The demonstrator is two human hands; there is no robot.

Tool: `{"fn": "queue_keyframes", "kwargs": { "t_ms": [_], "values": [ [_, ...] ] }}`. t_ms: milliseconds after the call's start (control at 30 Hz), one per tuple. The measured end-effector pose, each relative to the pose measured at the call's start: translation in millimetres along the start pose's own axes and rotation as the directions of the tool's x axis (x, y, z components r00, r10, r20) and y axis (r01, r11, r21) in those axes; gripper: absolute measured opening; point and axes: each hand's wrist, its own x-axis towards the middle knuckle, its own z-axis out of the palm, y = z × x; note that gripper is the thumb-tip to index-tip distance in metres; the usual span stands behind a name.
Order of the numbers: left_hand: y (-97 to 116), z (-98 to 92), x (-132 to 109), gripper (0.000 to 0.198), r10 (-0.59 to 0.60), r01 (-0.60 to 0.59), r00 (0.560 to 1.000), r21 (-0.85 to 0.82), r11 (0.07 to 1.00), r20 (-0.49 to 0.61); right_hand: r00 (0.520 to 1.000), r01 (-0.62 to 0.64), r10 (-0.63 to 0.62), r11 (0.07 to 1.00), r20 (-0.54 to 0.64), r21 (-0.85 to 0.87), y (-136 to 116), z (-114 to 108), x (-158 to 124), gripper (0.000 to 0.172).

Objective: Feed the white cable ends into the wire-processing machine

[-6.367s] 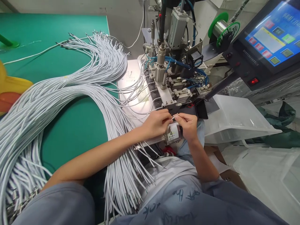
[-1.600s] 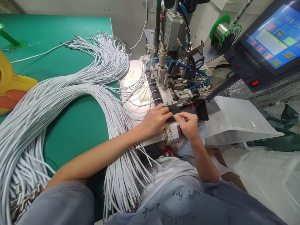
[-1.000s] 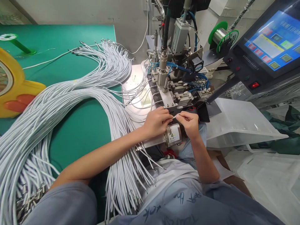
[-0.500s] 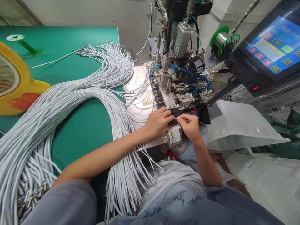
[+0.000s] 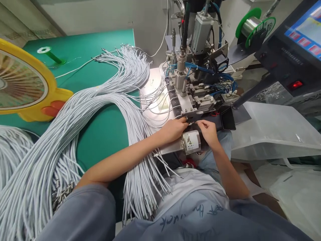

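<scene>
Beside right hand (image 5: 209, 132), triangle warning label (image 5: 191, 143)

A warning triangle is showing on the silver cylinder's white label (image 5: 190, 143). Unreadable dark script is crossing the near grey shirt (image 5: 200, 214).

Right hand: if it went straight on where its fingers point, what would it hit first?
Probably the left hand: the right hand points leftward along a thin wire end pinched between both. Depth is unclear; the machine lies close behind.
</scene>
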Motion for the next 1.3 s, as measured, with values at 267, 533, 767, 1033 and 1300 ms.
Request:
{"fn": "queue_keyframes", "kwargs": {
  "t_ms": [267, 533, 767, 1033, 1300],
  "values": [
    [-1.4, 4.2, 1.9, 0.029, -0.017, 0.013, 0.999, 0.082, 0.997, 0.044, 0.982, -0.171, 0.153, 0.968, 0.107, 0.186, 3.3, 6.6, 4.7, 0.019],
    [-5.3, 6.2, 1.1, 0.038, 0.049, -0.048, 0.999, 0.084, 0.995, -0.003, 0.977, -0.189, 0.167, 0.965, 0.132, 0.183, 5.8, 9.8, 12.0, 0.019],
    [-5.6, 6.8, 2.8, 0.036, 0.072, -0.072, 0.997, 0.128, 0.989, 0.001, 0.96, -0.254, 0.222, 0.948, 0.172, 0.191, 6.9, 7.8, 11.4, 0.021],
    [0.8, 2.3, 2.9, 0.03, 0.096, -0.097, 0.995, 0.177, 0.979, 0.013, 0.961, -0.245, 0.215, 0.953, 0.172, 0.178, 4.9, 10.7, 14.3, 0.018],
    [6.0, -5.4, 2.7, 0.03, 0.09, -0.112, 0.99, 0.221, 0.969, 0.108, 0.968, -0.235, 0.209, 0.949, 0.142, 0.208, 7.7, 11.5, 15.0, 0.024]
  ]
}}
